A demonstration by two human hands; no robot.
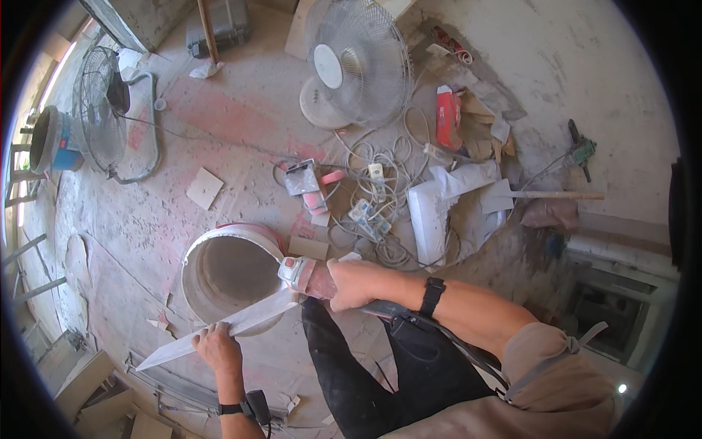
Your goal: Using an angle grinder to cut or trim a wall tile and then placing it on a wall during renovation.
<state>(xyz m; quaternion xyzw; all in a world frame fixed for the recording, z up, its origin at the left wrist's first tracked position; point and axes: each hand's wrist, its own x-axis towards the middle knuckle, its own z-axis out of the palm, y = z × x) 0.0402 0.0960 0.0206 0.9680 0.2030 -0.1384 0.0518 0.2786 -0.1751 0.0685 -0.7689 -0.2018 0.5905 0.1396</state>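
Observation:
My right hand (356,284) is wrapped round the body of an angle grinder (313,276), its red-and-grey head pointing left. The grinder's head is at the right end of a long pale strip (252,314) that looks like cut tile. The disc is hidden. My left hand (218,351) grips the strip nearer its pointed left end, with fingers over the upper edge. The strip slants across the near side of a large round bucket (191,282); whether it rests on the rim I cannot tell. The inside of the bucket is greyish and dusty.
Tangled cables (395,164) and power strips (369,219) lie beyond my right hand, beside a white sack (430,223). A pink-handled tool (314,192) sits beyond the bucket. Farther off are a white fan (358,69), a metal-framed fan (102,110) and a trowel (512,194).

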